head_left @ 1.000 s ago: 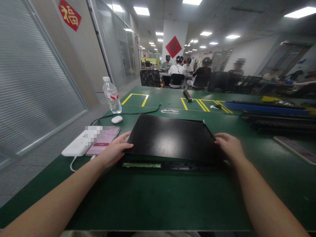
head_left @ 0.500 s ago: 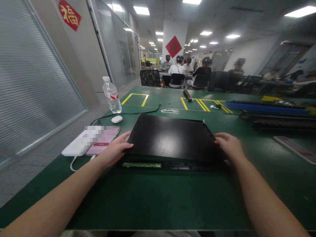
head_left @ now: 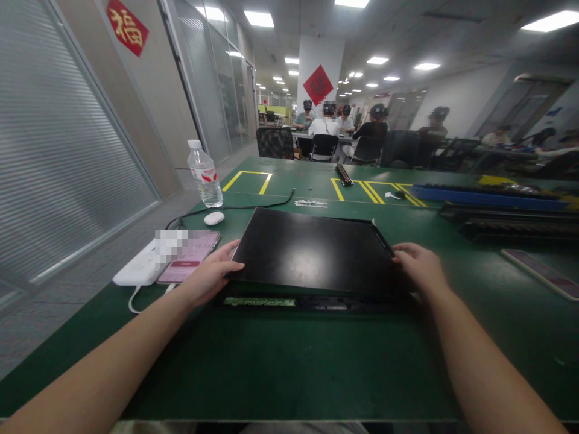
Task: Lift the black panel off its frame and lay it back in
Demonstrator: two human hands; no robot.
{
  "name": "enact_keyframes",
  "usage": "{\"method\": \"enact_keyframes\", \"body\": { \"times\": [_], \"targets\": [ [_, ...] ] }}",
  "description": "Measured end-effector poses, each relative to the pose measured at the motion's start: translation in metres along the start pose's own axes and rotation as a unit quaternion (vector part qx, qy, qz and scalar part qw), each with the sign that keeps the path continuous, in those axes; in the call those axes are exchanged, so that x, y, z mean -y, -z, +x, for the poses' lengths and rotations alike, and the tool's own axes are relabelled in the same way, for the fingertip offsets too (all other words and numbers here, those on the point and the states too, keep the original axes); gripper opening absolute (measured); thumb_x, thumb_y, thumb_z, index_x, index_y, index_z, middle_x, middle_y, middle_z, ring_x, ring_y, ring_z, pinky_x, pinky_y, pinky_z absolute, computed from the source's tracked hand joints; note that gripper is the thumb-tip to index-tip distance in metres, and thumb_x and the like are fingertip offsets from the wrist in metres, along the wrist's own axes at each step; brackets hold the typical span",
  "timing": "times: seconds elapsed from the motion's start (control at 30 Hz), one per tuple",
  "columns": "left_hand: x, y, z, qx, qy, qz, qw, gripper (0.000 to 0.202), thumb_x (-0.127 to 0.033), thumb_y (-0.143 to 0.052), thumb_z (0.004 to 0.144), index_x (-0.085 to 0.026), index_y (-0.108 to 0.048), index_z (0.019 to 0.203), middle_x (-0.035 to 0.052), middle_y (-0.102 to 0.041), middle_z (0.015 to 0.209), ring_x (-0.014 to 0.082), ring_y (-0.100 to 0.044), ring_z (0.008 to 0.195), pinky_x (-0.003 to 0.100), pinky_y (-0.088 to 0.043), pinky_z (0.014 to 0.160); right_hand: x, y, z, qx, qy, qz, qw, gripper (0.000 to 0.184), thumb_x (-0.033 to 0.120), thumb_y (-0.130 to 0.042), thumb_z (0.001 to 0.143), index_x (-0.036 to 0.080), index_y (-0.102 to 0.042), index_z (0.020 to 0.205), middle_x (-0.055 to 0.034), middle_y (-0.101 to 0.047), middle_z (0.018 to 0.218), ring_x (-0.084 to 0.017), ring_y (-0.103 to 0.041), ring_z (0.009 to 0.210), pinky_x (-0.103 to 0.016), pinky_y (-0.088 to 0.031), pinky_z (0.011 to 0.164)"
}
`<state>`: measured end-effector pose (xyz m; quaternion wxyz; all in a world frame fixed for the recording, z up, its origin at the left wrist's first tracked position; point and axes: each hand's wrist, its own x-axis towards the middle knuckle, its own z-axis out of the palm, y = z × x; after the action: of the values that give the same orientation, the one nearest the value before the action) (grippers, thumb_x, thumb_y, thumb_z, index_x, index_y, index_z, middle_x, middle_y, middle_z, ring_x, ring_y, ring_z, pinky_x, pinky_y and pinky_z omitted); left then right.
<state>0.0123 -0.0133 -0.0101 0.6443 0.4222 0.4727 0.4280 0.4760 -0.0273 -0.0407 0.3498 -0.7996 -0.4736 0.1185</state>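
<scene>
A flat black panel [head_left: 312, 250] lies on the green table [head_left: 289, 367] in front of me, on top of a black chassis whose near edge shows a green circuit strip [head_left: 259, 302]. My left hand [head_left: 208, 274] grips the panel's near left corner, thumb on top and fingers curled under the edge. My right hand [head_left: 418, 265] holds the near right corner the same way.
A phone [head_left: 189, 256] lies on a white power bank [head_left: 140, 268] to the left, with a white mouse [head_left: 214, 218] and a water bottle [head_left: 205, 175] beyond. Long black and blue trays [head_left: 493, 208] and another phone [head_left: 540, 272] are at right. People sit at a far table.
</scene>
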Motion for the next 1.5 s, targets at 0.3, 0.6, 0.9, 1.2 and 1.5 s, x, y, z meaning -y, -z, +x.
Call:
{"method": "enact_keyframes", "body": {
  "times": [0.3,0.6,0.9,1.2,1.5],
  "targets": [
    [0.0,0.0,0.001,-0.007,0.0,-0.009,1.0,0.068,-0.012,-0.075,0.063,-0.021,-0.063,0.129,0.0083,-0.077,0.117,0.0301,-0.073,0.108,0.033,-0.057,0.078,-0.004,-0.002,0.003,0.003,0.002,-0.014,1.0,0.038,0.039,-0.057,0.076,0.022,-0.077,0.103,-0.006,-0.077,0.08,-0.024,-0.068,0.073,-0.034,-0.049,0.066],
    [0.003,0.001,0.002,-0.019,-0.002,-0.003,1.0,0.064,-0.013,-0.078,0.064,-0.023,-0.065,0.126,0.0073,-0.079,0.108,0.03,-0.073,0.105,0.035,-0.059,0.081,-0.001,-0.001,0.001,-0.006,0.015,-0.022,1.0,0.037,0.039,-0.057,0.074,0.022,-0.078,0.099,-0.0063,-0.076,0.078,-0.024,-0.067,0.071,-0.035,-0.048,0.066],
    [-0.002,-0.007,-0.003,-0.031,0.01,0.003,0.999,0.072,-0.006,-0.075,0.064,-0.019,-0.056,0.133,0.0071,-0.08,0.1,0.0279,-0.077,0.093,0.032,-0.059,0.07,-0.006,-0.002,0.003,0.003,0.008,-0.014,1.0,0.038,0.039,-0.057,0.076,0.021,-0.077,0.103,-0.0068,-0.077,0.081,-0.024,-0.068,0.073,-0.034,-0.05,0.067],
    [-0.006,-0.011,-0.007,-0.039,0.018,0.004,0.999,0.071,-0.003,-0.072,0.068,-0.018,-0.053,0.134,0.0066,-0.08,0.101,0.0274,-0.078,0.093,0.031,-0.06,0.069,0.0,0.0,0.0,0.0,0.006,-0.022,1.0,0.036,0.038,-0.057,0.076,0.021,-0.078,0.099,-0.0071,-0.076,0.08,-0.024,-0.068,0.073,-0.036,-0.05,0.068],
    [0.001,-0.006,-0.002,-0.02,0.0,0.003,1.0,0.073,-0.004,-0.076,0.066,-0.019,-0.054,0.133,0.006,-0.08,0.102,0.0267,-0.078,0.093,0.03,-0.061,0.069,-0.003,-0.002,0.002,-0.001,0.002,-0.018,1.0,0.037,0.038,-0.056,0.075,0.02,-0.078,0.098,-0.0073,-0.077,0.079,-0.024,-0.068,0.072,-0.035,-0.05,0.069]
  ]
}}
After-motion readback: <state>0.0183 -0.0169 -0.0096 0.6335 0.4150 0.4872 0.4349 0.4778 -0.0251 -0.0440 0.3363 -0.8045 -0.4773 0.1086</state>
